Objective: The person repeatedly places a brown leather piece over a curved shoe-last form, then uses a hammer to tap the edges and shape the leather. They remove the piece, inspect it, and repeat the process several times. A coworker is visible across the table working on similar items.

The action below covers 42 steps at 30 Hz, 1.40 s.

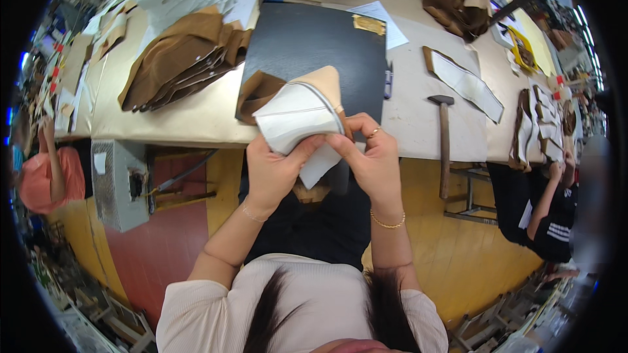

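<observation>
Tabletop (418,127) held a blk board (314,42). My L fingers (305,151) & R fingers (347,148) pinched the wht-lined piece (288,114), prob. to keep it curved.

At the upper middle of the frame, a board (314,42) lies on the table (422,117). On its left is a pile of pieces (180,55), on its right a hammer (444,144). Before the board, at the centre, is a workpiece (294,114).

Yellow floor (432,268) spreads below the near edge of the table (104,114), with a brick-red floor strip (157,255) toward its left part. A metal frame (468,211) stands under the table's right part; bright lights (581,19) shine beyond its right end.
</observation>
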Each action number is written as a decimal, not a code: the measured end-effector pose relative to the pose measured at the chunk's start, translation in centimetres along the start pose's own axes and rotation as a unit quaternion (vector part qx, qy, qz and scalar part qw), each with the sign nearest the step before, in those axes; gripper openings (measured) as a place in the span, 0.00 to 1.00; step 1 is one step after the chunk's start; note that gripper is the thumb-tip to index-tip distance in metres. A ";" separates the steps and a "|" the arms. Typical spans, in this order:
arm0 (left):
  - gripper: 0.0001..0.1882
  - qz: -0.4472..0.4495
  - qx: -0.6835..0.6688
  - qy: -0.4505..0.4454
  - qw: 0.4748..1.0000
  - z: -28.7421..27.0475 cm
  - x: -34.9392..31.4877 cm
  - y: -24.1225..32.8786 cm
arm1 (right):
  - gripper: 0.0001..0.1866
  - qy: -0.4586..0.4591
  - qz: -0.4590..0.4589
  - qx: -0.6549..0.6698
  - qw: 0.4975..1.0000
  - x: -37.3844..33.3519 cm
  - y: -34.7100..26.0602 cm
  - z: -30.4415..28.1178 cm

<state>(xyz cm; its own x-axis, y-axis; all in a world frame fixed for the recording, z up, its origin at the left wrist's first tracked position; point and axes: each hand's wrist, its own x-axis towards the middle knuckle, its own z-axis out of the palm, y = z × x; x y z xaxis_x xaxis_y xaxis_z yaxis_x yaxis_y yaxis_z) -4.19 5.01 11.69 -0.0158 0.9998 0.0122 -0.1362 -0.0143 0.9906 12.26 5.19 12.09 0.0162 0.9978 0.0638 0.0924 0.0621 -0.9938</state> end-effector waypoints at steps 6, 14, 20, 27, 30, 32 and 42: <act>0.14 0.025 0.038 0.013 0.999 0.9 0.2 -0.5 | 0.09 0.061 -0.147 -0.078 0.984 0.3 0.5 -0.4; 0.22 0.026 0.135 -0.152 0.979 -2.8 5.5 1.7 | 0.16 0.097 -0.136 -0.085 0.982 0.5 -1.4 -3.0; 0.22 0.104 0.437 -0.495 0.744 0.4 7.6 8.7 | 0.27 -0.022 -0.356 -0.214 0.909 2.8 -5.1 -3.8; 0.13 0.098 0.493 -0.476 0.721 2.0 7.5 10.5 | 0.38 -0.180 -0.176 -0.213 0.944 2.1 -4.7 -5.3; 0.11 0.077 0.520 -0.427 0.736 2.3 7.5 10.0 | 0.38 -0.170 -0.182 -0.308 0.918 1.8 -5.0 -5.6; 0.12 0.094 0.505 -0.387 0.766 1.9 7.2 9.0 | 0.35 -0.129 -0.220 -0.363 0.896 1.6 -5.0 -5.3; 0.15 0.162 0.514 -0.431 0.724 1.6 7.4 8.2 | 0.16 -0.047 -0.272 -0.411 0.869 1.7 -3.6 -5.0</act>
<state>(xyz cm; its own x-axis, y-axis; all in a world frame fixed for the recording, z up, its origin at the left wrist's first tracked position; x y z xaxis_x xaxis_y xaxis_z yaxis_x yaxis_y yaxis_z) -3.81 12.32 20.16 0.8023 0.5899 -0.0912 0.5522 -0.6755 0.4886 16.96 6.55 16.24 -0.3299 0.8261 0.4570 0.7416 0.5263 -0.4160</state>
